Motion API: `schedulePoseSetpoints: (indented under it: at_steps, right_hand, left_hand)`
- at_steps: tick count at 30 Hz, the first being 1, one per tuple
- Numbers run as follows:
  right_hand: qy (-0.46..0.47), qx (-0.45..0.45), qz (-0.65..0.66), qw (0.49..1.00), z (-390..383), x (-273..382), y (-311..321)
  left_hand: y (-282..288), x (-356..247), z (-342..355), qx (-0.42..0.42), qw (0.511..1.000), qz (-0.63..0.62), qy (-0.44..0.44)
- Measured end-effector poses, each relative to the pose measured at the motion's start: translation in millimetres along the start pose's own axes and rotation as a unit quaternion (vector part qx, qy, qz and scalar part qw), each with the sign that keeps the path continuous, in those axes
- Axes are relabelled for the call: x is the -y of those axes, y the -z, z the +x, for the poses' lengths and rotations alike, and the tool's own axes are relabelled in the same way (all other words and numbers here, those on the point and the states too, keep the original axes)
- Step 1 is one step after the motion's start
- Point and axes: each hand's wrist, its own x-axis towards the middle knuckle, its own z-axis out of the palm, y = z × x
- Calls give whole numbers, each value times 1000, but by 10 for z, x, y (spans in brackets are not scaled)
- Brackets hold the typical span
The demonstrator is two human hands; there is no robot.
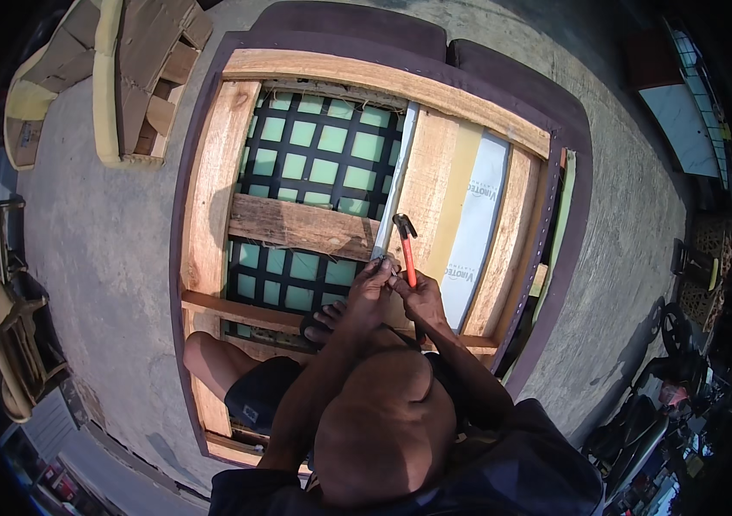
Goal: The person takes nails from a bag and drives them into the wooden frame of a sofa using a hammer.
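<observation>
Hammer (408,258) — red-handled, black-headed — held over the wooden frame (306,65).

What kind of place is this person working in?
Probably an outdoor furniture workshop: a padded wooden frame has crisscross black straps, a red-handled hammer is in the right hand, and an unfinished-looking foam-edged cardboard piece stands nearby.

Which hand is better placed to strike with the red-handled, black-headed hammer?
Probably the right hand: it holds the hammer, while the left hand is near the narrow pale strip.
</observation>
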Motion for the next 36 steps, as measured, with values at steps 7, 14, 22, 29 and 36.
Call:
schedulePoseSetpoints:
  at_steps: [7,14,22,29,36]
  right_hand:
    - [-53,-47,-46,996,54,-24,155]
    - [-76,-9,-75,994,129,217,276]
    - [-101,11,-37,994,148,417,482]
    - [-62,-44,-23,997,131,412,521]
    - [-56,-76,-90,991,-30,333,594]
  left_hand:
    - [160,-192,74,-85,994,55,-44]
    - [-180,-365,50,72,779,612,-115]
    - [-183,-370,273,197,650,703,-211]
    - [28,-313,650,10,824,558,-96]
    - [92,-241,1167,-54,750,645,-134]
